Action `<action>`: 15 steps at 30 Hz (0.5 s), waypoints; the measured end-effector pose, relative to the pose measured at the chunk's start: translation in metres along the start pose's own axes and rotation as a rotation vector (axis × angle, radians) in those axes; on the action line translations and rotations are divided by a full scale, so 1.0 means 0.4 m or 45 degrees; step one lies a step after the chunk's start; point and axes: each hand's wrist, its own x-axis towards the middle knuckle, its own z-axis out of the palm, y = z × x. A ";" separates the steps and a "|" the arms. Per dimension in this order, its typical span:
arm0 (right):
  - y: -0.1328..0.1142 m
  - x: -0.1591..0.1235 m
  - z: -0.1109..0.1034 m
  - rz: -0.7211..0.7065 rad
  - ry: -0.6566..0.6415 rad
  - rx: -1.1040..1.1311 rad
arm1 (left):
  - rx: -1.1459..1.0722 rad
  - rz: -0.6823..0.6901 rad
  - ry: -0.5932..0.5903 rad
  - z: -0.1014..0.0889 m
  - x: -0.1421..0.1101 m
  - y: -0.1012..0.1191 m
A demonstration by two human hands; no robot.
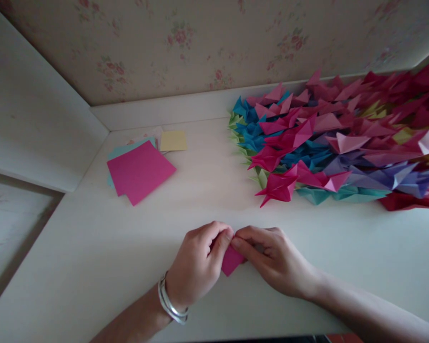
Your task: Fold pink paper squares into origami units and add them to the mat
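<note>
Between my two hands is a small folded piece of magenta paper (232, 262), one corner pointing toward me. My left hand (203, 262), with silver bangles at the wrist, pinches its upper edge between thumb and forefinger. My right hand (271, 257) pinches the same edge just to the right, its fingertips almost meeting the left ones. The fingers cover the top of the paper, so the fold there is hidden. Both hands are low over the white tabletop (128, 267), near its front edge.
Flat magenta sheets (143, 169) lie at the left over light blue paper (111, 153). A yellow sticky note (173, 140) is beside them. Many folded paper figures (329, 143) in several colours crowd the back right. A white panel (35, 95) stands at the left; a flowered wall (200, 47) rises behind.
</note>
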 end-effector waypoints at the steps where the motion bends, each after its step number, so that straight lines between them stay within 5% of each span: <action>1: 0.000 0.000 0.000 0.017 -0.004 0.029 | 0.008 -0.006 -0.004 -0.001 -0.003 0.002; 8: 0.002 0.001 0.000 0.200 -0.164 0.411 | -0.093 -0.125 -0.060 -0.005 -0.008 0.007; 15: -0.001 0.010 -0.015 0.380 -0.111 0.797 | -0.192 -0.194 -0.178 -0.031 0.002 0.015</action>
